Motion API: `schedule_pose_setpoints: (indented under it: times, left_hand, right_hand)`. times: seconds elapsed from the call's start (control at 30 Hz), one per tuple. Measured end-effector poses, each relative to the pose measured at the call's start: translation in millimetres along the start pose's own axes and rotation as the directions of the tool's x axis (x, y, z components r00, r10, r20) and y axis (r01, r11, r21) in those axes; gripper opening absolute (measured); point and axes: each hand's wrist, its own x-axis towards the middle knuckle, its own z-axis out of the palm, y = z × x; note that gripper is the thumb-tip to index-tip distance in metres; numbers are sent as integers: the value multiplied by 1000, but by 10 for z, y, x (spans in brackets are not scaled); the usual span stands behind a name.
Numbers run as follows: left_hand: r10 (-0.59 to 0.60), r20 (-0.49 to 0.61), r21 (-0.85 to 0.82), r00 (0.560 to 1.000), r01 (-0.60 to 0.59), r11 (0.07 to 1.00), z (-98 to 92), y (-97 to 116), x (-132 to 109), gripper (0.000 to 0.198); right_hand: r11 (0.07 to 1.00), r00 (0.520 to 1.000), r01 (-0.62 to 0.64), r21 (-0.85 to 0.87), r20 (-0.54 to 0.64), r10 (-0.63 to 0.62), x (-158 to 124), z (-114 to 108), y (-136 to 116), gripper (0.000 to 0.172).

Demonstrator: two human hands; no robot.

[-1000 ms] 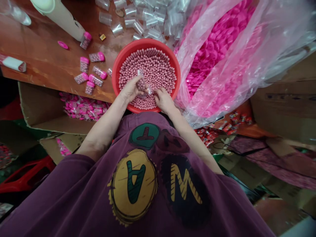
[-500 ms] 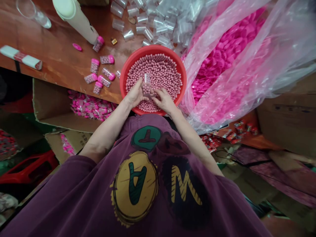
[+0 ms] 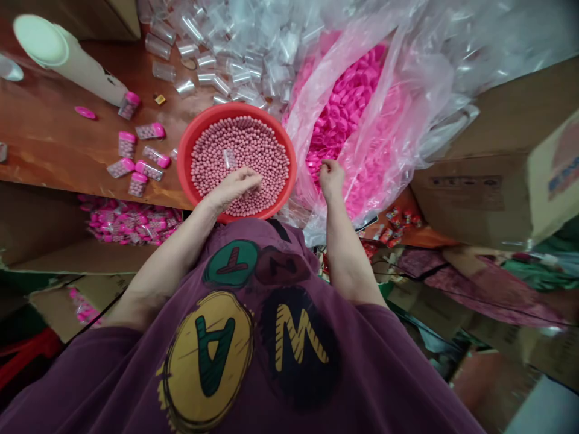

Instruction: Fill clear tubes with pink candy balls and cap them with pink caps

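Observation:
My left hand [image 3: 237, 185] is over the red bowl [image 3: 182, 160] of small pink beads [image 3: 265, 150]. Its fingers are curled closed, and what they hold is hidden. A clear plastic jar [image 3: 229, 158] shows just beyond these fingers; whether it is gripped or lies on the beads I cannot tell. To the right, my right hand [image 3: 332, 179] reaches into an open clear plastic bag [image 3: 398, 102] full of bright pink caps [image 3: 346, 102]. Its fingertips are pinched together at a pink cap by the near edge of the pile.
Several bead-filled jars with pink caps [image 3: 149, 170] lie left of the bowl. Empty clear jars [image 3: 239, 69] are heaped behind it. A tall white container [image 3: 72, 63] stands at the back left. Below the table edge, a cardboard box [image 3: 36, 241] holds more capped jars [image 3: 131, 220].
My right hand has left the bowl and moved right to the bag of caps. My left hand has shifted rightward within the bowl, fingers now curled. The view has turned to the right.

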Motion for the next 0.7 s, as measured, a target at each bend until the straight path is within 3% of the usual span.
schedule_pose_setpoints:
  times: [0.1, 0.2, 0.33, 0.47, 0.57, 0.63, 0.7]
  left_hand:
    - [-11, -7, -42, 1000, 10, 999, 74, 98, -38, 30]
    - [-43, -41, -91, 998, 39, 995, 113, 179, -84, 14]
    - [-50, -23, -181, 999, 45, 982, 136, 238, -129, 20]
    - [-17, -19, -245, 1000, 12, 969, 153, 225, -99, 19]
    - [3, 33, -206, 999, 3, 979, 222, 190, -32, 25]
    - [5, 71, -176, 997, 7, 984, 306, 172, 14, 31]
    - [18, 90, -170, 996, -3, 986, 392, 164, 53, 34]
  right_hand:
    - [982, 996, -82, -168, -56, 73, 65, 91, -133, 36]
    - [940, 979, -206, -272, -52, 199, 108, 156, -285, 44]
    - [921, 965, -260, -292, -36, 261, 152, 173, -324, 45]
    - [959, 954, -279, 50, -105, 283, 73, 118, -276, 50]
    - [897, 964, -259, 357, 34, 265, -131, 70, -380, 57]
    - [834, 976, -210, 510, 155, 151, -304, 50, -561, 62]
    - [779, 979, -134, 612, 202, 10, -460, 24, -808, 67]
